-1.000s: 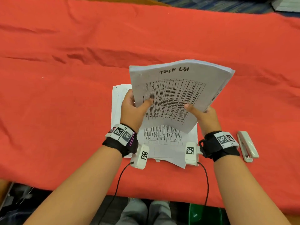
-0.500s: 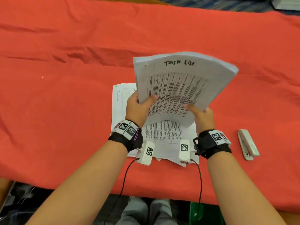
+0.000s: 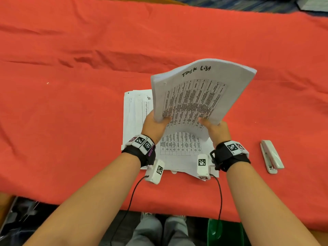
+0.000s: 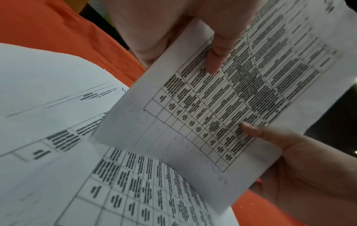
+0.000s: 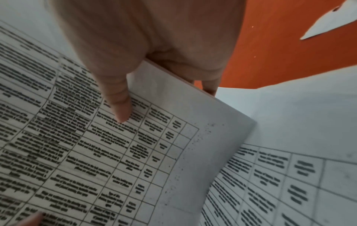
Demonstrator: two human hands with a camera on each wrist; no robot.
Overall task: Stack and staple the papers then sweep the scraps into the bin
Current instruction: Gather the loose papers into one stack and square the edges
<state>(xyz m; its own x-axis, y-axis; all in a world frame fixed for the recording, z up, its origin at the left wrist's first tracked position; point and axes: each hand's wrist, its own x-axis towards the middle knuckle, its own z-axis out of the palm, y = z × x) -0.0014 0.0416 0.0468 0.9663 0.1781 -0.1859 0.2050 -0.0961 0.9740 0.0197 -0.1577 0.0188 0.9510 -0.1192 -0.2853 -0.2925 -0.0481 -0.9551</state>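
Note:
I hold a thick stack of printed papers [image 3: 198, 96], headed "Task List", nearly upright and bowed above the table. My left hand [image 3: 157, 122] grips its lower left edge, with the thumb [image 4: 216, 61] on the front sheet. Gripping the lower right edge is my right hand [image 3: 212, 126], whose thumb [image 5: 120, 110] also lies on the print. Under the stack, more loose sheets [image 3: 136, 118] lie flat and slightly fanned on the red cloth. A white stapler [image 3: 271, 156] lies to the right of my right wrist. A small paper scrap [image 3: 174, 172] pokes out at the sheets' near edge.
A red cloth [image 3: 71, 112] covers the whole table, wrinkled at the far side. A green bin [image 3: 223, 231] stands on the floor below the table's near edge, right of my knees. Another white scrap [image 5: 328, 26] lies on the cloth beyond the right hand.
My hands have drawn closer together along the stack's lower edge. The stack has risen a little and bows more. The stapler and the flat sheets have not moved.

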